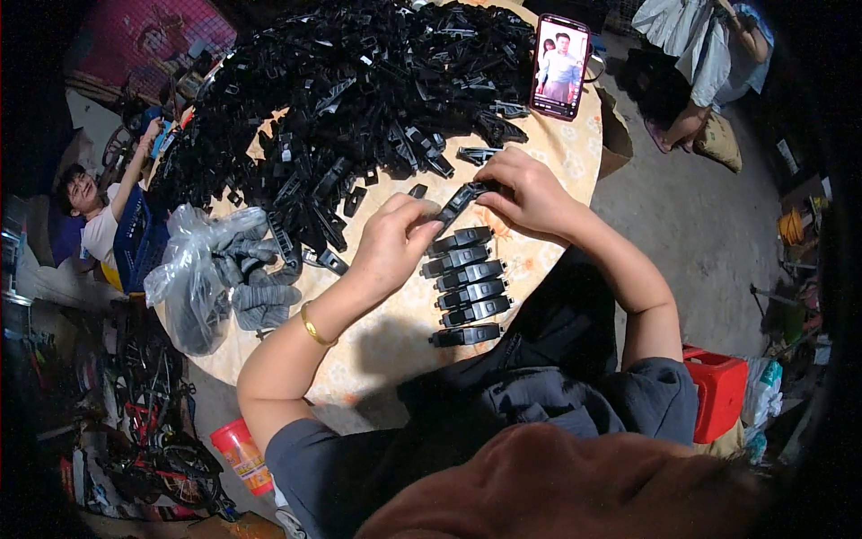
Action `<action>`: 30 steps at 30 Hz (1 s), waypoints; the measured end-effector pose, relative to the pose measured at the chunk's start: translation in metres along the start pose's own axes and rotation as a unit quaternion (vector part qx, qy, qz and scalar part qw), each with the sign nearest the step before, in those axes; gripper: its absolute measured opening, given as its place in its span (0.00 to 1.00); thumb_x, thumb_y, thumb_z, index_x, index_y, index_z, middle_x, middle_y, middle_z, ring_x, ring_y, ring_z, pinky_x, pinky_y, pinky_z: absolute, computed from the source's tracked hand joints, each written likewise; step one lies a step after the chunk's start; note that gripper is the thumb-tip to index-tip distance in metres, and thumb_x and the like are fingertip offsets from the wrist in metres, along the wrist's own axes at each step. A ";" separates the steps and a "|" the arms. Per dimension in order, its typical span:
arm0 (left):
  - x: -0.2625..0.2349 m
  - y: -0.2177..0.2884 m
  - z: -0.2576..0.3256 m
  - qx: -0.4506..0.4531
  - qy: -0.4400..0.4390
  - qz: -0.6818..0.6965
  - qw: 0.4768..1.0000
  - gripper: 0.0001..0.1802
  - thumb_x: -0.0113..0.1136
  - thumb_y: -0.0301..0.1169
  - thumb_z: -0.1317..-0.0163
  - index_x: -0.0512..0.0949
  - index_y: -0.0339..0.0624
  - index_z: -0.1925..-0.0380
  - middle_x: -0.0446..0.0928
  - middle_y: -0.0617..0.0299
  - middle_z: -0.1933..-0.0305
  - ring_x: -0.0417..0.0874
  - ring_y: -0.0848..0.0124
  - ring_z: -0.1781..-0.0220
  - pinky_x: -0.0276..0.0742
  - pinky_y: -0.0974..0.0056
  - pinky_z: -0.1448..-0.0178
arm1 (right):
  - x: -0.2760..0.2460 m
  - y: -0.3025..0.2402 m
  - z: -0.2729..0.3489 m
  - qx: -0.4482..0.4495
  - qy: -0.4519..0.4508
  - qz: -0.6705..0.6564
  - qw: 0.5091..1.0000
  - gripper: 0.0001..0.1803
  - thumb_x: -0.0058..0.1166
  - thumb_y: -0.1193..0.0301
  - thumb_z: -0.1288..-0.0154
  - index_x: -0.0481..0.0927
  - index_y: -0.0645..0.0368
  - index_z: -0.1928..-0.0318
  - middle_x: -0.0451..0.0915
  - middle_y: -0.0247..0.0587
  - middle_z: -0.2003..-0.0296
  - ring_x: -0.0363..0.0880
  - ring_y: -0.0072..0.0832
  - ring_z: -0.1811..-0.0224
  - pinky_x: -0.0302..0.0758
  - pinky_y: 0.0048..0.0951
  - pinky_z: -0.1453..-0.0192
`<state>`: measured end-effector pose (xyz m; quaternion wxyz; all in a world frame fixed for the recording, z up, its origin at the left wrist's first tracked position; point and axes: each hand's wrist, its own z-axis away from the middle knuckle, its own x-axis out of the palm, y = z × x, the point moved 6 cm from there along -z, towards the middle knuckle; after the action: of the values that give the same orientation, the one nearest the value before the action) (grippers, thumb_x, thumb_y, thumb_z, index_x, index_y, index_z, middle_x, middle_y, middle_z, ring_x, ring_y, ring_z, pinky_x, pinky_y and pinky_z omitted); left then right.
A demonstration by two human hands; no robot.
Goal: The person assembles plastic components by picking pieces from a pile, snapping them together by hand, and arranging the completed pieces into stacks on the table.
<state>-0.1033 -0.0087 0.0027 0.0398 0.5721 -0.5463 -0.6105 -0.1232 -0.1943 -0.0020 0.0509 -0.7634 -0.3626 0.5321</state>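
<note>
Between my hands is a black plastic clip-like part, held at a slant above the table. Thumb and fingers of my left hand grip its lower left end. My right hand pinches its upper right end. Just below, several similar black parts lie side by side in a column on the patterned tablecloth. A large heap of loose black plastic parts covers the far side of the table. One loose part lies just beyond my right hand; its exact kind I cannot tell.
A phone showing a video stands at the far right of the round table. At the left lie a clear plastic bag and grey gloves. A person is at the left beside a blue crate; another is far right.
</note>
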 end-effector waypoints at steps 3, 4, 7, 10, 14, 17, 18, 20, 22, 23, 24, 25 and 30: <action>0.004 0.001 0.000 -0.004 -0.003 -0.013 1.000 0.13 0.64 0.27 0.45 0.79 0.33 0.60 0.75 0.55 0.64 0.77 0.65 0.68 0.73 0.65 0.63 | -0.007 -0.001 0.001 0.007 0.048 0.033 0.998 0.12 0.62 0.69 0.46 0.80 0.61 0.62 0.76 0.46 0.64 0.74 0.43 0.59 0.73 0.38 0.55; 0.004 0.003 0.000 0.017 0.012 -0.022 1.000 0.14 0.65 0.28 0.47 0.79 0.34 0.61 0.75 0.53 0.65 0.78 0.60 0.68 0.74 0.62 0.63 | -0.007 0.000 0.001 0.007 0.048 0.032 0.998 0.12 0.62 0.69 0.46 0.80 0.61 0.62 0.76 0.46 0.64 0.74 0.43 0.59 0.73 0.38 0.55; 0.006 0.001 -0.004 0.009 0.011 -0.034 0.999 0.14 0.66 0.30 0.47 0.80 0.34 0.62 0.75 0.53 0.66 0.78 0.59 0.67 0.73 0.60 0.62 | -0.014 0.003 0.004 0.012 0.129 0.003 0.992 0.12 0.62 0.70 0.45 0.79 0.61 0.61 0.76 0.45 0.64 0.75 0.43 0.59 0.72 0.37 0.56; 0.007 -0.004 -0.006 -0.036 -0.001 -0.037 0.999 0.13 0.65 0.30 0.47 0.80 0.35 0.63 0.75 0.53 0.68 0.78 0.58 0.66 0.73 0.60 0.61 | -0.015 0.004 0.005 0.027 0.131 -0.036 0.990 0.12 0.62 0.71 0.46 0.80 0.62 0.61 0.77 0.44 0.64 0.75 0.42 0.59 0.72 0.37 0.56; 0.005 -0.001 -0.005 0.018 0.021 -0.048 0.998 0.10 0.64 0.28 0.46 0.81 0.35 0.64 0.75 0.52 0.68 0.78 0.56 0.66 0.73 0.58 0.61 | -0.009 -0.004 0.002 -0.059 0.072 -0.098 0.991 0.13 0.64 0.70 0.48 0.82 0.61 0.62 0.78 0.42 0.67 0.75 0.39 0.59 0.72 0.36 0.54; 0.001 -0.001 -0.004 0.050 0.022 -0.069 0.996 0.10 0.64 0.27 0.45 0.80 0.35 0.63 0.76 0.53 0.67 0.78 0.59 0.66 0.74 0.60 0.61 | -0.004 -0.012 0.000 -0.022 0.029 -0.053 0.998 0.13 0.65 0.69 0.49 0.83 0.60 0.62 0.78 0.42 0.68 0.74 0.39 0.60 0.71 0.35 0.54; 0.002 0.000 -0.003 0.061 0.020 -0.081 0.995 0.11 0.64 0.27 0.45 0.80 0.34 0.62 0.76 0.54 0.66 0.79 0.62 0.67 0.74 0.63 0.61 | -0.004 -0.012 -0.002 -0.024 0.016 -0.044 0.999 0.14 0.66 0.69 0.50 0.83 0.60 0.62 0.78 0.41 0.68 0.74 0.39 0.60 0.71 0.36 0.55; 0.001 -0.003 -0.003 0.057 0.036 -0.080 0.995 0.11 0.65 0.27 0.45 0.80 0.34 0.62 0.76 0.54 0.67 0.78 0.62 0.67 0.74 0.63 0.61 | -0.008 -0.014 -0.005 -0.026 0.002 -0.036 0.999 0.14 0.66 0.68 0.51 0.83 0.60 0.62 0.78 0.41 0.68 0.73 0.39 0.61 0.71 0.36 0.55; -0.001 -0.004 -0.003 0.053 0.051 -0.078 0.994 0.11 0.65 0.27 0.46 0.81 0.34 0.63 0.75 0.54 0.68 0.78 0.62 0.67 0.74 0.63 0.61 | -0.010 -0.012 -0.005 -0.008 -0.051 -0.016 0.999 0.14 0.66 0.69 0.51 0.84 0.60 0.63 0.77 0.41 0.70 0.73 0.39 0.61 0.71 0.37 0.56; -0.001 -0.004 -0.003 0.053 0.047 -0.078 0.994 0.10 0.65 0.27 0.46 0.81 0.34 0.64 0.75 0.55 0.68 0.78 0.63 0.68 0.73 0.63 0.62 | -0.009 -0.011 -0.005 -0.008 -0.051 -0.016 0.999 0.14 0.66 0.69 0.51 0.84 0.60 0.63 0.77 0.41 0.70 0.73 0.39 0.61 0.71 0.37 0.56; -0.001 -0.004 -0.004 0.052 0.042 -0.078 0.995 0.10 0.65 0.27 0.46 0.81 0.34 0.65 0.75 0.55 0.69 0.78 0.63 0.69 0.73 0.63 0.63 | -0.009 -0.010 -0.004 -0.021 -0.046 -0.024 0.998 0.14 0.66 0.69 0.51 0.84 0.60 0.63 0.76 0.41 0.71 0.73 0.39 0.62 0.71 0.37 0.57; 0.000 -0.003 -0.005 0.052 0.043 -0.078 0.995 0.10 0.65 0.27 0.46 0.81 0.34 0.65 0.75 0.55 0.69 0.78 0.63 0.69 0.73 0.63 0.63 | -0.009 -0.010 -0.004 -0.035 -0.042 -0.032 0.998 0.13 0.66 0.69 0.51 0.84 0.60 0.63 0.76 0.40 0.71 0.73 0.39 0.62 0.71 0.37 0.58; 0.008 -0.004 -0.008 0.038 0.027 -0.014 0.999 0.07 0.65 0.26 0.49 0.81 0.34 0.71 0.75 0.51 0.71 0.78 0.56 0.68 0.73 0.59 0.64 | 0.008 -0.019 -0.011 -0.095 -0.048 -0.063 0.992 0.13 0.67 0.69 0.52 0.83 0.61 0.65 0.76 0.41 0.73 0.74 0.39 0.63 0.72 0.36 0.60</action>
<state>-0.0978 -0.0174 -0.0034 0.0240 0.5973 -0.5597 -0.5740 -0.1221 -0.1722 0.0054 -0.0057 -0.7137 -0.4612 0.5272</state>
